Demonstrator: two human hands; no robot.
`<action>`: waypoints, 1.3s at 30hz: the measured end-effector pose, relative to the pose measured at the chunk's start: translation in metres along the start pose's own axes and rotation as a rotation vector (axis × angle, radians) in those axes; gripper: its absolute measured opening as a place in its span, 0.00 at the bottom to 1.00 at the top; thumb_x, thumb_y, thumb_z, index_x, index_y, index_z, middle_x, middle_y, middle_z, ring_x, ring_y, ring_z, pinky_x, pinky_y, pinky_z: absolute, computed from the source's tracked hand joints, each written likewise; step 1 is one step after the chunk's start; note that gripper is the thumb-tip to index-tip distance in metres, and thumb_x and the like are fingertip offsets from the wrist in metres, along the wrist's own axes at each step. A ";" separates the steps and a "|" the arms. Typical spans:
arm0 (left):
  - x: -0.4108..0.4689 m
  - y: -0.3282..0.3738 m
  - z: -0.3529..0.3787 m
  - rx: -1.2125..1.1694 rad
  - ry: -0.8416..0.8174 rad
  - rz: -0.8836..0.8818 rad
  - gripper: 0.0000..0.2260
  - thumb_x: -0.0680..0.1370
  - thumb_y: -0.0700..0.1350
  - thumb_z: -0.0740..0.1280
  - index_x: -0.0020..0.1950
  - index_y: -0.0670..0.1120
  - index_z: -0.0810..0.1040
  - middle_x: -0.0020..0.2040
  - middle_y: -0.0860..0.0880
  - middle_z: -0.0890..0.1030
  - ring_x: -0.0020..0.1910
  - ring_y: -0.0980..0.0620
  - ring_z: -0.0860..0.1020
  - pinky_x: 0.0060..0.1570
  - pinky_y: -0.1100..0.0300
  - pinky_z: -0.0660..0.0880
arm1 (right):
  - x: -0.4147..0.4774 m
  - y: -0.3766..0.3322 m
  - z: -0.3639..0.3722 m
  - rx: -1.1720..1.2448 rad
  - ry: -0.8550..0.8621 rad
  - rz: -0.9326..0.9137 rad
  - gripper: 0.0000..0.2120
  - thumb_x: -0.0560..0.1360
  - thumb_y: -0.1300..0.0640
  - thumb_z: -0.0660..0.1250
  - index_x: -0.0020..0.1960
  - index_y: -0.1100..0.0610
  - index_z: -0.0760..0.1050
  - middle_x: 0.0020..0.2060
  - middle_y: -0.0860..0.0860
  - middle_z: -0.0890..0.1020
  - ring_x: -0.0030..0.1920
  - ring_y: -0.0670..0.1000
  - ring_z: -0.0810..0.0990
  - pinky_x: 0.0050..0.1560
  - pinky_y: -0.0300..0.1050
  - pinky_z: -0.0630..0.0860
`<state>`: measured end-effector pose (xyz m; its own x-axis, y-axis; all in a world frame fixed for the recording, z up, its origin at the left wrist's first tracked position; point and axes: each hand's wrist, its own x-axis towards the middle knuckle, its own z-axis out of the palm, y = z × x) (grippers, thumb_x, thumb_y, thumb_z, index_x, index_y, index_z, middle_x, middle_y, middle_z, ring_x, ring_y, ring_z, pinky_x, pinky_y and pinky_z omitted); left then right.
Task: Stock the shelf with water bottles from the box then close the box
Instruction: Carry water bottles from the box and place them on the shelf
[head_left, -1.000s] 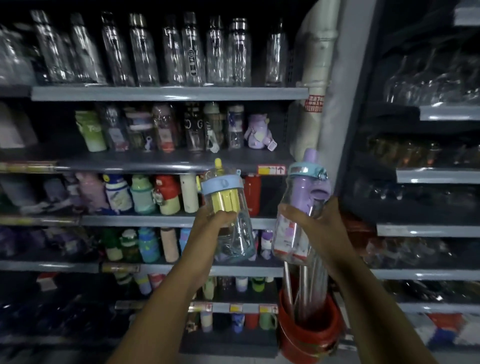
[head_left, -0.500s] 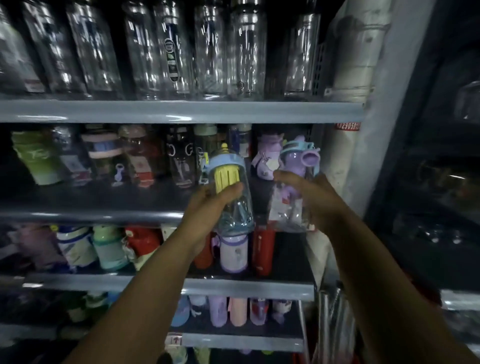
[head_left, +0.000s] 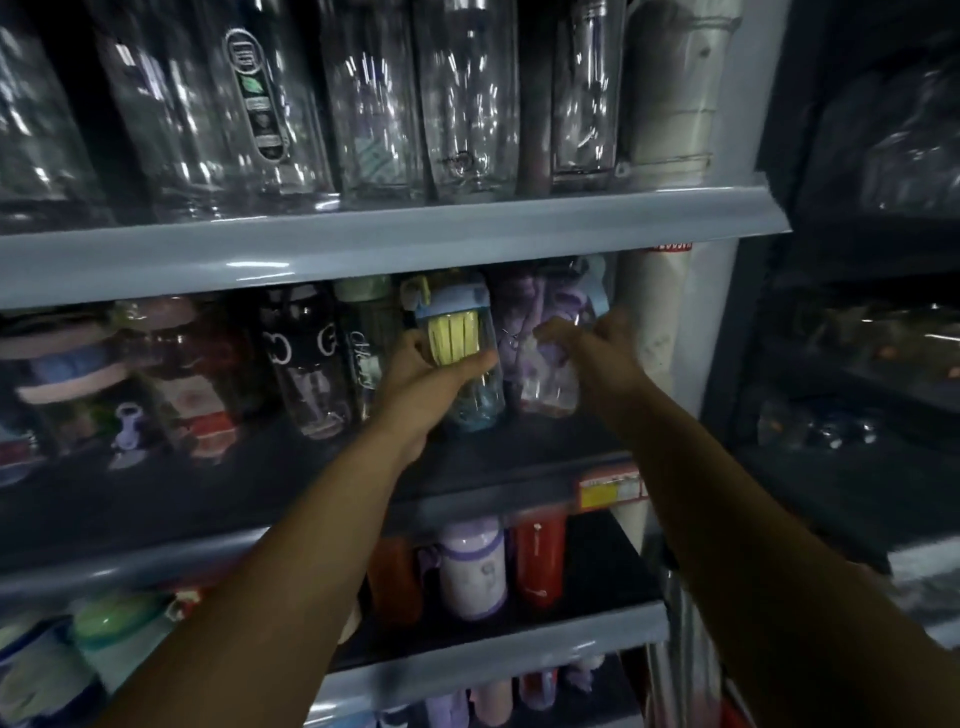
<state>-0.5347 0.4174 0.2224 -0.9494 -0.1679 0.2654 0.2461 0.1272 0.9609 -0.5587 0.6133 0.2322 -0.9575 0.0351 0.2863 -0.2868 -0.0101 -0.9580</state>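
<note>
My left hand grips a clear bottle with a blue lid and a yellow insert, held upright just above the middle shelf near its right end. My right hand holds a clear bottle with a purple lid right beside it, further into the shelf, with its base at or near the shelf board. Another purple bottle stands behind them. The box is out of view.
Tall clear glass bottles fill the shelf above. Dark and coloured bottles line the middle shelf to the left. A white-purple flask and a red flask stand one shelf down. A white pillar borders the shelf's right end.
Both hands have carried their bottles up and forward from chest height into the middle shelf's right end. The view has closed in on the shelves.
</note>
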 end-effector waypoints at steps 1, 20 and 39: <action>0.005 -0.004 0.003 0.022 0.010 0.030 0.21 0.70 0.42 0.81 0.52 0.55 0.72 0.50 0.54 0.82 0.49 0.56 0.82 0.49 0.62 0.79 | 0.004 0.003 0.002 -0.034 -0.002 -0.036 0.14 0.75 0.66 0.71 0.58 0.71 0.74 0.41 0.60 0.82 0.35 0.47 0.84 0.34 0.39 0.80; 0.008 -0.037 0.014 0.357 0.174 0.120 0.34 0.69 0.55 0.81 0.69 0.45 0.71 0.56 0.54 0.81 0.54 0.57 0.80 0.50 0.61 0.76 | 0.022 0.054 -0.003 -0.355 -0.014 -0.151 0.39 0.71 0.57 0.79 0.72 0.59 0.58 0.54 0.44 0.76 0.53 0.44 0.81 0.46 0.34 0.80; -0.096 -0.014 0.023 0.478 0.025 0.499 0.12 0.76 0.48 0.75 0.58 0.54 0.79 0.52 0.57 0.82 0.49 0.59 0.80 0.48 0.67 0.77 | -0.099 0.030 -0.074 -0.697 0.081 -0.421 0.09 0.77 0.59 0.72 0.56 0.56 0.78 0.49 0.51 0.83 0.47 0.47 0.80 0.48 0.39 0.77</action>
<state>-0.4517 0.4543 0.1817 -0.7389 0.0009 0.6738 0.5337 0.6113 0.5844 -0.4707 0.6831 0.1736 -0.7609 -0.0301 0.6482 -0.5114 0.6428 -0.5704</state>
